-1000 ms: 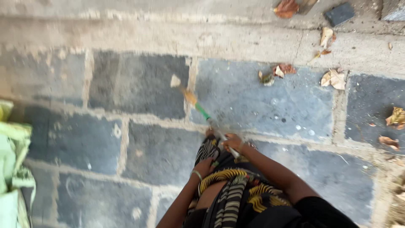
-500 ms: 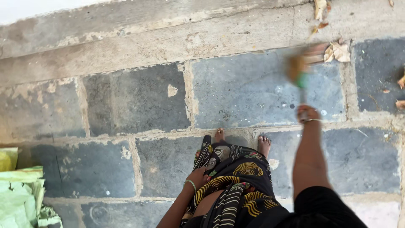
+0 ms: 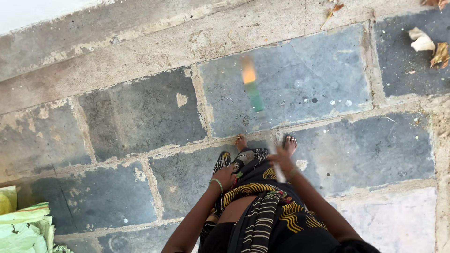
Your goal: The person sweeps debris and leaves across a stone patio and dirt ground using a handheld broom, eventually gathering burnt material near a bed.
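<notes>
right hand: I see fingers wrapped around the broom handle, now back in front of the body (half a second ago the arm was stretched out right).
broom: blurred, head over the grey floor slab ahead of the feet; swing has crossed leftward.
left hand: fingers bunching the patterned skirt.
dry leaves: far right, well apart from the broom.

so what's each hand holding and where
The right hand grips a broom at the near end of its handle. The left hand clutches the patterned skirt at its front folds.
</notes>
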